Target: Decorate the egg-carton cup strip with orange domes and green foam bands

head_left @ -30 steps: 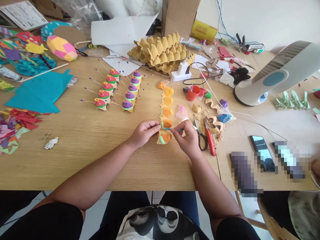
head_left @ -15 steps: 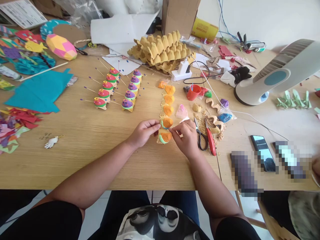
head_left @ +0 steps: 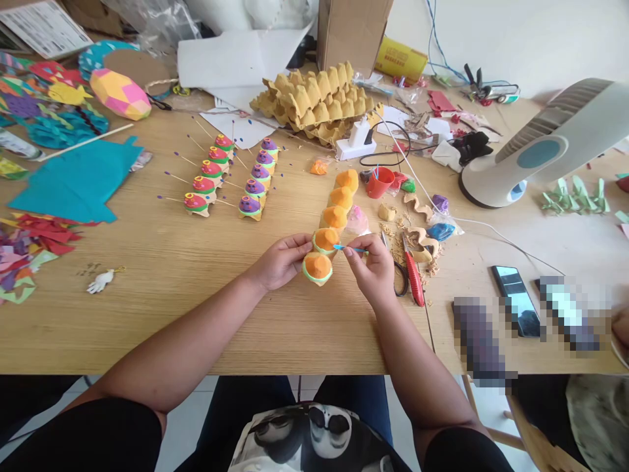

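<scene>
My left hand point(head_left: 281, 261) grips the near end of an egg-carton strip point(head_left: 330, 219) whose humps are covered in orange clay, with a green band round the two nearest humps. The strip is tilted up off the wooden table point(head_left: 196, 308). My right hand point(head_left: 374, 267) pinches a thin blue tool point(head_left: 350, 248), its tip touching the second hump.
Two finished clay-covered strips point(head_left: 230, 176) with pins stand to the left. Scissors point(head_left: 398, 270), a red cutter point(head_left: 413, 278), clay lumps and a red cup point(head_left: 381, 181) lie right of my hands. A fan point(head_left: 540, 151), a phone point(head_left: 515, 300), an egg tray point(head_left: 314, 98) and coloured paper scraps point(head_left: 63, 177) surround them.
The strip was lying flat; my left hand has lifted and turned it so it tilts toward the upper right. My right hand now holds the blue tool tip against the second hump.
</scene>
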`<state>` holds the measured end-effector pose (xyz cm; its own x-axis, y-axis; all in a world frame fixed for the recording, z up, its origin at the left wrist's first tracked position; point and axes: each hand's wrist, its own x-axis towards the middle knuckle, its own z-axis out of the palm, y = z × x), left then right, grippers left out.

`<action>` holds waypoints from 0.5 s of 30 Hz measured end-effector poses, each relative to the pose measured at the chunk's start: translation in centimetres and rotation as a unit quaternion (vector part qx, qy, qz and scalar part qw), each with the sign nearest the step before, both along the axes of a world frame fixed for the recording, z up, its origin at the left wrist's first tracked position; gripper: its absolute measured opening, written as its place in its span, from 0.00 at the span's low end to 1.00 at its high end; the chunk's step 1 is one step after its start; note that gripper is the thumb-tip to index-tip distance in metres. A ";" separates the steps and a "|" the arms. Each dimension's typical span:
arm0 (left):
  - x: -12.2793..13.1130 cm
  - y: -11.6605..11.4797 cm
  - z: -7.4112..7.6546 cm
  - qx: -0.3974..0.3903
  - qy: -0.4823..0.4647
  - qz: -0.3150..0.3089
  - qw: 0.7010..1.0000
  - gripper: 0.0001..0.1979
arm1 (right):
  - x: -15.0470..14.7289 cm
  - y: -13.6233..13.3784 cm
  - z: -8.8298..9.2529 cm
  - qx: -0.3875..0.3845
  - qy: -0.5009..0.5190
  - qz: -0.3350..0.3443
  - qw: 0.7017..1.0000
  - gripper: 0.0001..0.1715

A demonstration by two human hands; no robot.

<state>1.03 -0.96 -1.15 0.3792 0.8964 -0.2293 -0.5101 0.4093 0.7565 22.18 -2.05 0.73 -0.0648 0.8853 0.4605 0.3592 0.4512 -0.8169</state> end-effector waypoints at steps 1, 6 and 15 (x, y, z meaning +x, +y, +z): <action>0.0 0.0 0.0 0.001 -0.003 -0.006 1.000 0.14 | 0.0 -0.1 0.2 0.018 -0.020 0.001 1.000 0.08; 0.0 0.0 -0.2 0.008 0.000 -0.014 1.000 0.14 | -0.3 -0.3 0.7 0.091 -0.103 0.001 0.990 0.06; 0.0 0.0 0.0 0.004 -0.005 -0.018 1.000 0.14 | -0.2 -0.1 0.2 0.131 -0.161 -0.024 0.978 0.05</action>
<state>0.99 -0.93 -1.19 0.4134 0.8838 -0.2192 -0.5020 0.4220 0.7549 21.98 -2.15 0.89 -0.2046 0.7455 0.6343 0.6047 0.6058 -0.5170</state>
